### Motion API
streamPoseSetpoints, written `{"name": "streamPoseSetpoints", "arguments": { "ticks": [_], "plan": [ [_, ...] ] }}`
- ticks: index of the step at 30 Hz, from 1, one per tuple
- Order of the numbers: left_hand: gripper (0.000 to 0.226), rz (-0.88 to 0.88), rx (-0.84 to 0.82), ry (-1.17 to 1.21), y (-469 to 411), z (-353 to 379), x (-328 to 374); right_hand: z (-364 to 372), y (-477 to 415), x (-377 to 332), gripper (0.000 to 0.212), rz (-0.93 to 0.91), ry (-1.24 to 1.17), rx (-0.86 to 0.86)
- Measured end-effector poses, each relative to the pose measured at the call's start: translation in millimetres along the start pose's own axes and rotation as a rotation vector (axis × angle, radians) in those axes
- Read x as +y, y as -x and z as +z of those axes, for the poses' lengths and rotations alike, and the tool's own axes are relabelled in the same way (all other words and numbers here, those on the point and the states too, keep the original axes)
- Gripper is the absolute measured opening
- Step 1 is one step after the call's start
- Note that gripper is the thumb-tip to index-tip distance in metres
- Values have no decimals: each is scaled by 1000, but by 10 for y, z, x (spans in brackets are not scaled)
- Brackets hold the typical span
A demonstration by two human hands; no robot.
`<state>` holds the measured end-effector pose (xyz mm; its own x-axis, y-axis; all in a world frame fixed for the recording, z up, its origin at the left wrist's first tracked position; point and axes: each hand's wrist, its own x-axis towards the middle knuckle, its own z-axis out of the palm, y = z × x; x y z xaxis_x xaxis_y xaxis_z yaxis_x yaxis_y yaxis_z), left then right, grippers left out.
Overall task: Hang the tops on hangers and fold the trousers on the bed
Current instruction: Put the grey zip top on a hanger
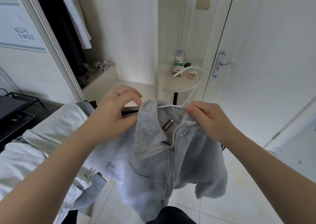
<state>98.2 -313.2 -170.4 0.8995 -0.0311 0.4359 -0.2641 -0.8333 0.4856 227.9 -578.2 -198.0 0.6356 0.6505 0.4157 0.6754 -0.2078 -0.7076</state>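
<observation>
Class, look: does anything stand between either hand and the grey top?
Nothing visible does. The left hand and right hand both grip the top at its collar, with the hanger inside the neck.

We cannot read the blurred label (pixel 168 124) on the grey top (pixel 153 164). The white hanger (pixel 194 67) hides most of its arms inside the collar, and the fingertips of our left hand (pixel 118 111) are out of sight.

left hand (pixel 118 111) and right hand (pixel 210 121) raised forward, fingers pinching.
</observation>
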Motion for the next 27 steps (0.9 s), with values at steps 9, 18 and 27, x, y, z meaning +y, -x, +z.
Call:
{"name": "streamPoseSetpoints", "arguments": {
  "ticks": [9,18,27],
  "plan": [
    [20,-42,161,80,47,139,-235,-140,-81,38,19,17,-115,-96],
    [30,-88,188,-77,18,-155,-620,-428,108,706,21,465,268,-339],
    [40,25,108,-159,57,-80,-818,-446,-12,664,13,509,38,-11]
  ]
}}
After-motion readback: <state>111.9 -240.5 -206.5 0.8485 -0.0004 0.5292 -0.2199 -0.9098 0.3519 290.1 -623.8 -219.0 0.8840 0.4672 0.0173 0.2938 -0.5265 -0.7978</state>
